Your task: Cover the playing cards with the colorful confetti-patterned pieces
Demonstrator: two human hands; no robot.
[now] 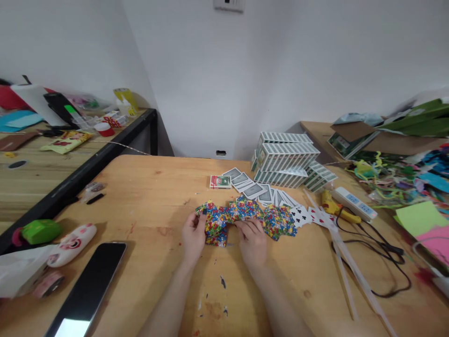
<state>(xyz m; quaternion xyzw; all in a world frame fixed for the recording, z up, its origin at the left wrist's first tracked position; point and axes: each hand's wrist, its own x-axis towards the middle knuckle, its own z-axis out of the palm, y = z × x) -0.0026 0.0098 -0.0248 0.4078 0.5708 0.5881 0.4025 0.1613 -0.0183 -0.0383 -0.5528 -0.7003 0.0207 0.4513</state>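
Note:
Several multicoloured patterned cards [245, 206] lie overlapped in a row on the wooden table. At the left end, a patterned piece [217, 222] is pinched between the thumb and fingers of my left hand [195, 234]. The closed fingers of my right hand [253, 236] press together at the lower edge of the middle pieces; what is between them is partly hidden. Behind the row, grey-backed playing cards [253, 190] are spread out, with some face-up cards [300, 215] at the right. A red and green card box [220, 182] lies flat beyond my left hand.
Striped card boxes [286, 159] are stacked at the back. On the right are a yellow glue gun [338, 208], a power strip [356, 203], a black cable [389, 295] and clear glue sticks [363, 281]. A phone [91, 283] and plush case [72, 245] lie left.

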